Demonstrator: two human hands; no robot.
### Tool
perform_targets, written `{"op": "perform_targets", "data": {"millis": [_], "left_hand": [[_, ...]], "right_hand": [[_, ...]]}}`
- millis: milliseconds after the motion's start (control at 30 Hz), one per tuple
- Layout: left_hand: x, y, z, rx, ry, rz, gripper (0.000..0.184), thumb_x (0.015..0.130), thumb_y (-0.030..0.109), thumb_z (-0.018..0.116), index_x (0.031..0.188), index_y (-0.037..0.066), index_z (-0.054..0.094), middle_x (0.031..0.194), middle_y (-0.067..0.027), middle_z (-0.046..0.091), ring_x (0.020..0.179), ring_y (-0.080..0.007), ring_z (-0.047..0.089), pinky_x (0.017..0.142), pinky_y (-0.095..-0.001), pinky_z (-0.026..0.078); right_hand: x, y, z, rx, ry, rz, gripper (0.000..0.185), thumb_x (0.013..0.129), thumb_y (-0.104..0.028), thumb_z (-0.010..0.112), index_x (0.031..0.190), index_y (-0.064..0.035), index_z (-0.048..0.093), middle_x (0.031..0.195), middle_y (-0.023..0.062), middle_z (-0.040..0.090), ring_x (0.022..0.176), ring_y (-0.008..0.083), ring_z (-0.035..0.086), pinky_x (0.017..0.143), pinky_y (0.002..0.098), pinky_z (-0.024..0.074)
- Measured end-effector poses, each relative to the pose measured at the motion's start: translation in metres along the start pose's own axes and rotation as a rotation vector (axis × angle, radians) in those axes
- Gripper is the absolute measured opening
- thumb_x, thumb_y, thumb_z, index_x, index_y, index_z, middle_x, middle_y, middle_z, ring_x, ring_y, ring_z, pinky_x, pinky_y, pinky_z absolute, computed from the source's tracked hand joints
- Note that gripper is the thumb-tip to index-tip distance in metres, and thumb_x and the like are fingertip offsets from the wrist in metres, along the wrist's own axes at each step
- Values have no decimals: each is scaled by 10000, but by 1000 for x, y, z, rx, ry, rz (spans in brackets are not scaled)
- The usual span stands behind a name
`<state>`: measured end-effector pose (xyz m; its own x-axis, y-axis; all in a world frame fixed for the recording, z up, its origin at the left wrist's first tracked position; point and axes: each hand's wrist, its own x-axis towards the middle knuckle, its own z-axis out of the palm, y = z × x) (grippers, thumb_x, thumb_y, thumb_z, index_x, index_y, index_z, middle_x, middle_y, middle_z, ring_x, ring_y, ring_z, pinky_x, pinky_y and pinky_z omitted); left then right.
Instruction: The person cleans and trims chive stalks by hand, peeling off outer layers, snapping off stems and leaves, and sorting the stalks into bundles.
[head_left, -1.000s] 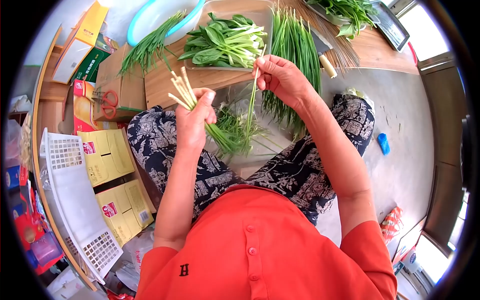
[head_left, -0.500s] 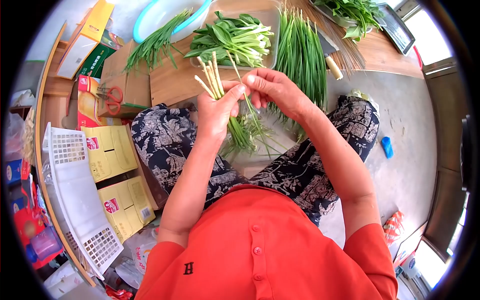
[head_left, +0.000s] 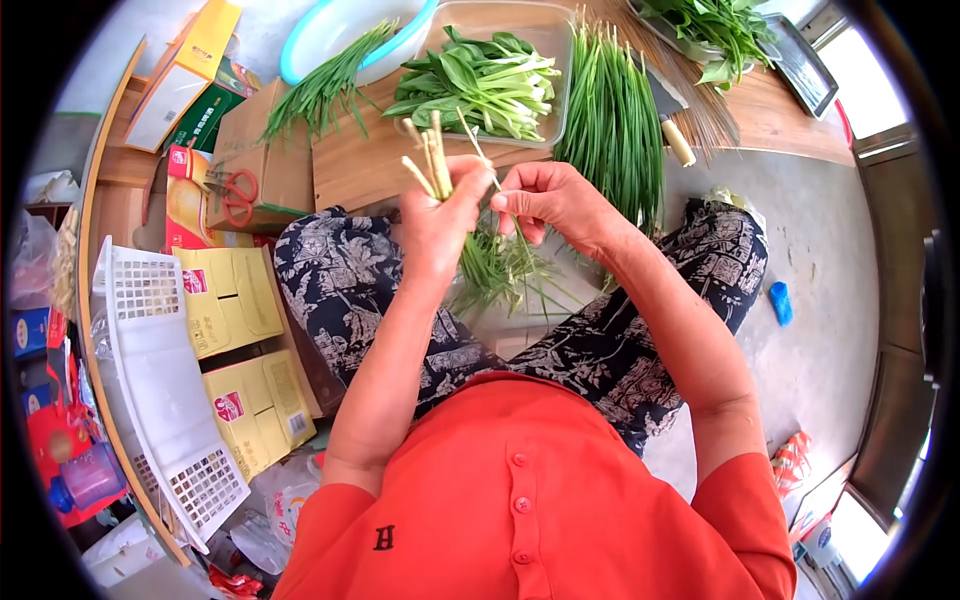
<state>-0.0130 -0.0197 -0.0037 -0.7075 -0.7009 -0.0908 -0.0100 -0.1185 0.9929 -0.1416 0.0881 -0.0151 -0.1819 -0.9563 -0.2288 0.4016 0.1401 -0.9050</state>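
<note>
Seated in patterned trousers (head_left: 335, 285), we clasp a bunch of stalks (head_left: 438, 170) in our left hand (head_left: 435, 220) and pinch a thin stem (head_left: 469, 133) with our right hand (head_left: 562, 205), near a wooden table (head_left: 345, 172), a clear tub (head_left: 567, 75) of leafy greens (head_left: 480, 85), long green shoots (head_left: 610, 125) and a blue-rimmed basin (head_left: 345, 28)

Across the tabletop (head_left: 350, 165) my camera finds the leafy greens (head_left: 480, 85) in a tray (head_left: 567, 70), the basin (head_left: 345, 28) to their left with a stalk bundle (head_left: 330, 85) over its rim, a second bundle (head_left: 610, 120) right of the tray, then the knife (head_left: 678, 142), and, far left, scissors (head_left: 240, 198) against a carton (head_left: 255, 140).
</note>
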Motion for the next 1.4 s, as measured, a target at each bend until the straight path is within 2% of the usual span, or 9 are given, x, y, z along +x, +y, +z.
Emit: {"op": "perform_targets", "data": {"millis": [300, 400, 600, 667, 933, 1067, 1167, 1267, 1400], "left_hand": [[20, 17, -16, -310, 59, -63, 187, 880, 166, 643, 923, -14, 617, 722, -10, 545, 518, -59, 391, 500, -231, 357], [35, 24, -37, -366, 150, 50, 172, 887, 164, 632, 920, -4, 614, 727, -11, 544, 511, -57, 384, 499, -224, 352], [24, 29, -40, -169, 200, 49, 177, 876, 194, 656, 892, 34, 583, 712, -11, 536, 485, -58, 397, 459, -235, 349], [15, 25, -31, -114, 126, -24, 199, 843, 151, 691, 965, 18, 607, 726, -9, 542, 488, -46, 401, 450, -208, 332], [-1, 8, -19, -27, -53, -175, 181, 871, 132, 641, 954, -29, 634, 752, -12, 564, 515, -41, 413, 475, -196, 341], [-1, 6, -17, -48, -55, -134, 160, 906, 130, 588, 955, -19, 623, 737, -8, 552, 511, -44, 407, 476, -198, 342], [7, 9, -25, -85, 30, 12, 175, 946, 173, 528, 877, 21, 578, 713, -13, 535, 499, -49, 388, 473, -208, 338], [3, 16, -22, -2, 55, -83, 179, 913, 198, 596, 842, 34, 602, 702, -3, 537, 503, -46, 409, 468, -207, 339], [-6, -2, -9, 39, -71, -85, 172, 848, 141, 680, 931, -5, 642, 696, 19, 568, 505, -35, 425, 446, -184, 322]], "right_hand": [[-5, -9, 3, -94, -35, -3, 164, 881, -166, 640, 773, -58, 580, 648, 18, 617, 465, 57, 468, 454, 187, 366], [-9, -3, 3, -123, -95, 67, 150, 885, -132, 630, 770, -48, 584, 635, 26, 613, 451, 56, 462, 427, 191, 355], [-9, 3, 0, -85, -50, 82, 145, 882, -124, 633, 774, -39, 585, 647, 29, 620, 459, 54, 463, 429, 188, 353], [-9, 3, 1, -108, -40, 53, 158, 882, -157, 639, 774, -55, 584, 657, 7, 619, 508, 42, 488, 453, 179, 369], [-4, 4, 7, -139, -36, -1, 189, 913, -220, 595, 873, -36, 617, 702, 28, 637, 509, 54, 443, 490, 187, 364], [-6, 2, 3, -31, -70, 11, 146, 905, -176, 594, 865, -37, 616, 709, 52, 646, 497, 64, 447, 478, 191, 362], [-8, 1, 2, -21, -83, 28, 150, 900, -175, 601, 852, -34, 613, 697, 61, 647, 482, 71, 452, 470, 192, 362], [-8, 2, 2, 17, -39, 57, 153, 896, -174, 608, 840, -32, 613, 693, 67, 650, 471, 76, 458, 467, 193, 363], [-6, 5, 1, 19, -22, 21, 153, 885, -174, 625, 835, -29, 616, 710, 81, 658, 467, 82, 472, 458, 204, 370]]}}
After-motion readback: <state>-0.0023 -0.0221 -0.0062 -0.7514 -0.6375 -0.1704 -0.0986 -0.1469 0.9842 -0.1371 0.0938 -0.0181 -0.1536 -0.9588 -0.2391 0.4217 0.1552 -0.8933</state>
